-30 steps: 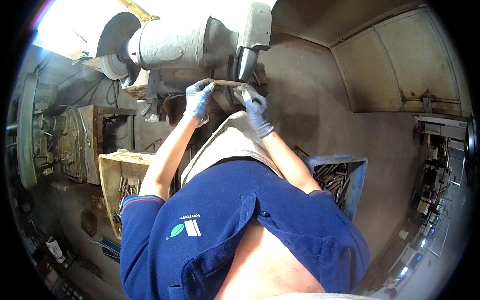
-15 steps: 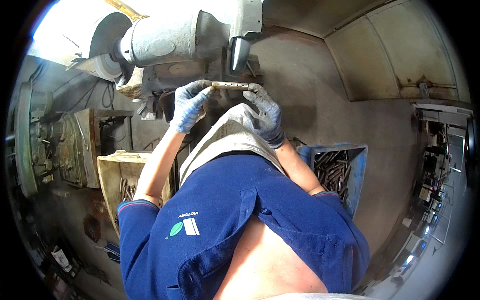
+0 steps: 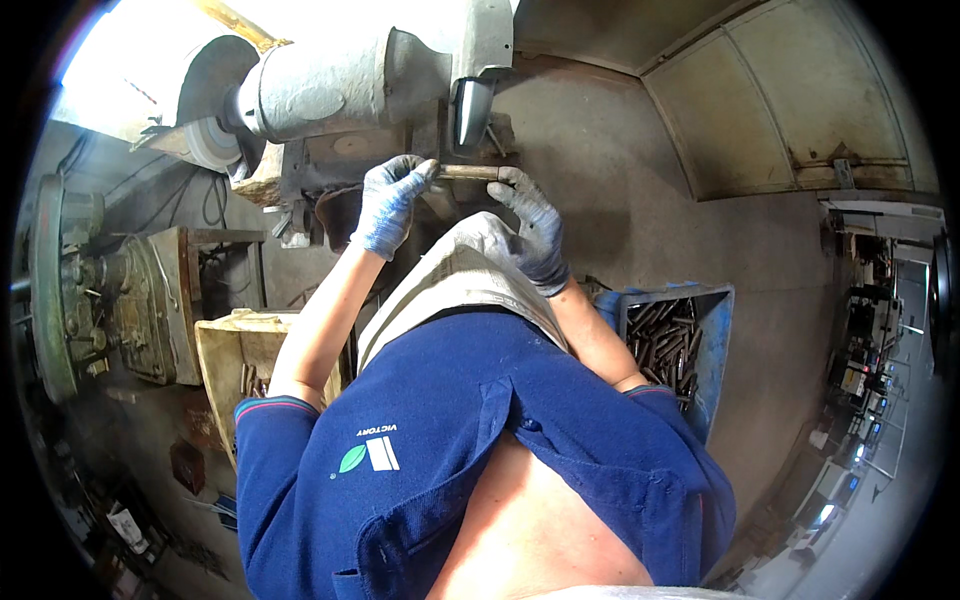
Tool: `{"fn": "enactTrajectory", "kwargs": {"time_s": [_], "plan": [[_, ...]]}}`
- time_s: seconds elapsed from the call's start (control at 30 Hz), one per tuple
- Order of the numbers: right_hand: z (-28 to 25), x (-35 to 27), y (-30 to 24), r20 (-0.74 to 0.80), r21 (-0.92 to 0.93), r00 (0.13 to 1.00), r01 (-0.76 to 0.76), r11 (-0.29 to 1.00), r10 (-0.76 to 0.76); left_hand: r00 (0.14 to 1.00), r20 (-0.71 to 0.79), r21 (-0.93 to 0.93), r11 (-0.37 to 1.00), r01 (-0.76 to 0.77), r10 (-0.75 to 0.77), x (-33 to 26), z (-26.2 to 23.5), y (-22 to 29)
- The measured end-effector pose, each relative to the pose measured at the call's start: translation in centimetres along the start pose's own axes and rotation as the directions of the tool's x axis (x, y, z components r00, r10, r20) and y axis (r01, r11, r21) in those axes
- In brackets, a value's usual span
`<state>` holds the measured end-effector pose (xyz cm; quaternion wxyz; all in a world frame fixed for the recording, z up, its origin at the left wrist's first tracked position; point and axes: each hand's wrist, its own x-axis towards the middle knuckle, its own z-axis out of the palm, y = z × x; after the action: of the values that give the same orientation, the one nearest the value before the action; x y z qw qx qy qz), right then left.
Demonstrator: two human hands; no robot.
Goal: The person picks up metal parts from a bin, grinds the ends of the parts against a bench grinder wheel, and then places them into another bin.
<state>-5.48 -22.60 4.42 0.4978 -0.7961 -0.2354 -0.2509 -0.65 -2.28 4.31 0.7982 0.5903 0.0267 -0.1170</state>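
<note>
1. L hand [image 3: 388, 208], gloved, is pinching the left end of a slim bar [image 3: 467, 172] betw. thumb and fingers; R hand [image 3: 535, 225], also gloved, is gripping the right end w/ its fingertips.
2. Bar is sitting approx. level, just beyond the apron [image 3: 450, 262], near the grey machine [image 3: 320, 88] and apart from its shiny curved part [image 3: 474, 110] (wheel or guard, can't tell).
3. Handling-wise, both hands are best keeping to the bar's ends, leaving its mid face bare for a good look; a light, even pinch is prob. working better than a hard squeeze for any turning.
4. Main risk, judging from this pose: fingers straying toward that shiny part; can't tell if the machine is running, so holding the bar well back is making sense.
5. Vs. 0.5 s ago: bar is now showing a plain face; the row of dark holes is no longer facing the cam. L hand is sitting slightly further right; R hand is staying in abt. the same spot.
</note>
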Motion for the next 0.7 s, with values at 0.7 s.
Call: {"fn": "enactTrajectory", "kwargs": {"time_s": [0.7], "plan": [[2.4, -1.2, 7.9, -0.135, 0.236, 0.814, -0.527, 0.816, 0.565, 0.992, -0.063, -0.098, 0.990, 0.101, -0.107, 6.9, 1.2, -8.6]]}}
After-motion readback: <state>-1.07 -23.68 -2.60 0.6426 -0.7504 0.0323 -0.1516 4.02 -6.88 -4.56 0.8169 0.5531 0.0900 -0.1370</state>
